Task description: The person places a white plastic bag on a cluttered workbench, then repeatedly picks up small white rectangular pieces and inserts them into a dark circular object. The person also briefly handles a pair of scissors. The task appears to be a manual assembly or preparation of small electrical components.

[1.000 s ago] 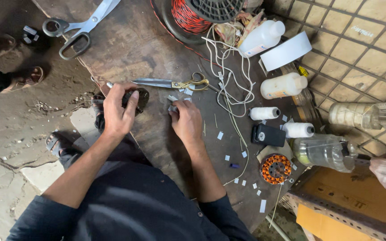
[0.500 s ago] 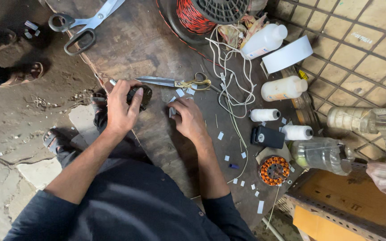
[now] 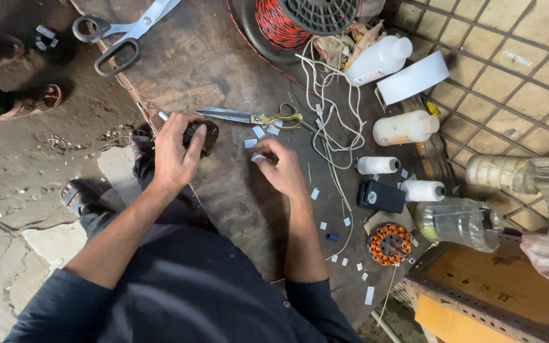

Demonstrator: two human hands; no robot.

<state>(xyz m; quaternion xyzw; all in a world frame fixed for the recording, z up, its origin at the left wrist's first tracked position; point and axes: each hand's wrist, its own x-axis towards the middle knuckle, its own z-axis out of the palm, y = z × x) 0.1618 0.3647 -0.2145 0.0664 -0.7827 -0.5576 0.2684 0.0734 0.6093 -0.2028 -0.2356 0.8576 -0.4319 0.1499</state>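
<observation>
Seen from above, a person in a dark long-sleeved shirt sits at a worn brown surface (image 3: 223, 63). The left hand (image 3: 174, 152) is curled over a small dark round part (image 3: 203, 134) at the surface's left edge, fingers wrapped around it. The right hand (image 3: 281, 166) rests near the middle of the surface, fingertips pinched together on a small white paper slip (image 3: 257, 157); how firmly it grips is hard to tell.

Just beyond the hands lie brass-handled scissors (image 3: 249, 117), blades pointing left, with more white slips (image 3: 263, 131) scattered beside them. Large grey shears (image 3: 122, 33) lie at the far left corner. A spool of red wire (image 3: 287, 22) stands at the far edge, with a tangle of white cord (image 3: 335, 108) trailing from it.

Toward the right edge sit two white plastic bottles (image 3: 405, 128), two white thread spools (image 3: 377, 165), a small black box (image 3: 381, 195), and a copper-wound motor stator (image 3: 389, 243). A clear plastic bottle (image 3: 455, 221) lies on its side next to the stator.
</observation>
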